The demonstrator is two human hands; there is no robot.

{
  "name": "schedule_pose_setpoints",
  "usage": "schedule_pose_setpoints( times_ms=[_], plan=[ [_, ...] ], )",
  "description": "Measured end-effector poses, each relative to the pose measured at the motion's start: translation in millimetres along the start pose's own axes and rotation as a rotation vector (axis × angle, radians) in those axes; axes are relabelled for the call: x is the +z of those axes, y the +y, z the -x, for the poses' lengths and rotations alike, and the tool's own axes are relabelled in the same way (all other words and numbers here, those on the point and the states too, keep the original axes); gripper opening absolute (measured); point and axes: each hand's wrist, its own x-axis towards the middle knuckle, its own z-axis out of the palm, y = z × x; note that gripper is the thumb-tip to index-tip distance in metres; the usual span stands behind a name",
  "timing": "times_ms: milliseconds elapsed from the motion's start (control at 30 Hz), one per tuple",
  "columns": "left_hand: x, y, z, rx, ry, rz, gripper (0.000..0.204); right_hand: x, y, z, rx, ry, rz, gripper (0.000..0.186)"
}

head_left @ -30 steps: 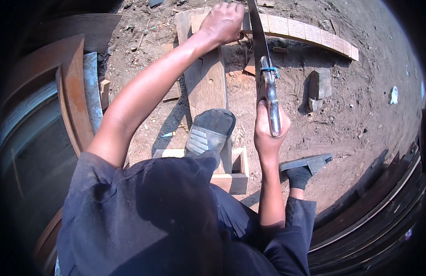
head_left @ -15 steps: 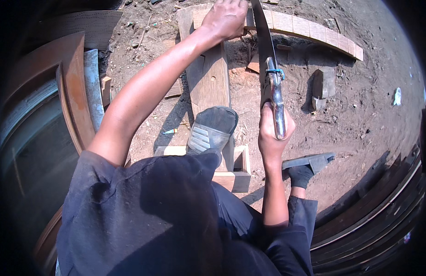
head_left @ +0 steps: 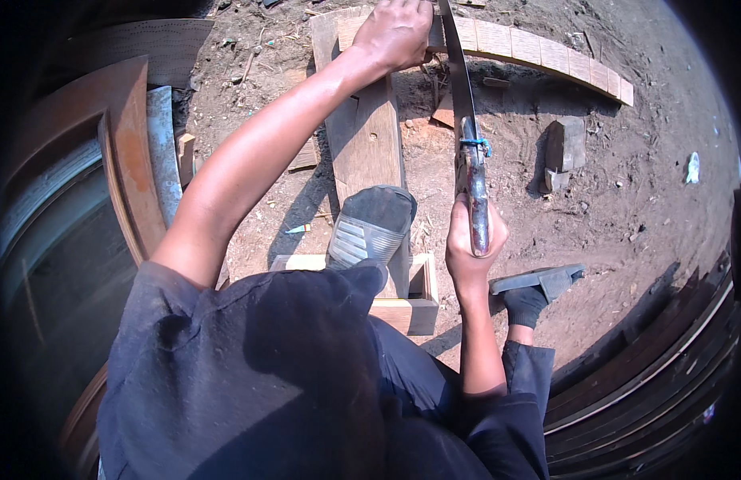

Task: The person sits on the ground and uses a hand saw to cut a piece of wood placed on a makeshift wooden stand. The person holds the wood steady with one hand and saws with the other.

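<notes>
In my right hand (head_left: 473, 238) is the worn handle of a handsaw (head_left: 462, 84), with blue cord tied round it near the blade. The blade points away from me and crosses the curved wooden piece (head_left: 538, 53), which has several lines or cuts across its top. Just left of the blade, my left hand (head_left: 396, 34) is closed over that piece; its fingertips are partly cut off by the top edge. Beneath it lies a long wooden plank (head_left: 366, 136), with my sandalled foot (head_left: 372, 224) on its near part.
A wooden box-like frame (head_left: 422, 308) supports the plank's near end. To the right sit a wooden block (head_left: 564, 144) and my other foot (head_left: 538, 288) on the dirt ground. A brown panelled frame (head_left: 130, 160) stands at left; dark long slats (head_left: 650, 384) lie lower right.
My right hand has drawn the saw back toward me and slightly left. My left hand and the curved wooden piece stay almost where they were.
</notes>
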Motion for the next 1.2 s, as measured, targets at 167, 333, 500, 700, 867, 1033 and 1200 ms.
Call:
schedule_pose_setpoints(
  times_ms=[167,333,500,700,867,1033,1200],
  plan=[
    [-6,8,-6,-0.049,-0.089,0.027,0.054,24,-6,-55,0.047,0.023,-0.103,0.013],
    [-14,3,-7,-0.044,-0.141,0.032,0.059,18,0,-32,0.085,0.017,-0.08,0.008],
    [-3,0,-3,0.017,-0.028,-0.024,0.052,1,13,16,0.02,0.0,0.022,0.003],
    [-8,2,-9,-0.011,-0.094,-0.054,0.047,11,1,-35,0.07,-0.03,-0.082,0.013],
    [-8,-1,-10,0.037,0.01,0.022,0.046,-6,11,3,0.033,-0.022,0.013,0.013],
    [-8,0,-8,-0.091,-0.115,0.003,0.046,5,-6,-32,0.132,-0.032,-0.09,0.012],
    [-10,-1,-8,0.007,-0.083,-0.02,0.047,22,-15,-52,0.094,0.005,-0.105,0.015]
  ],
)
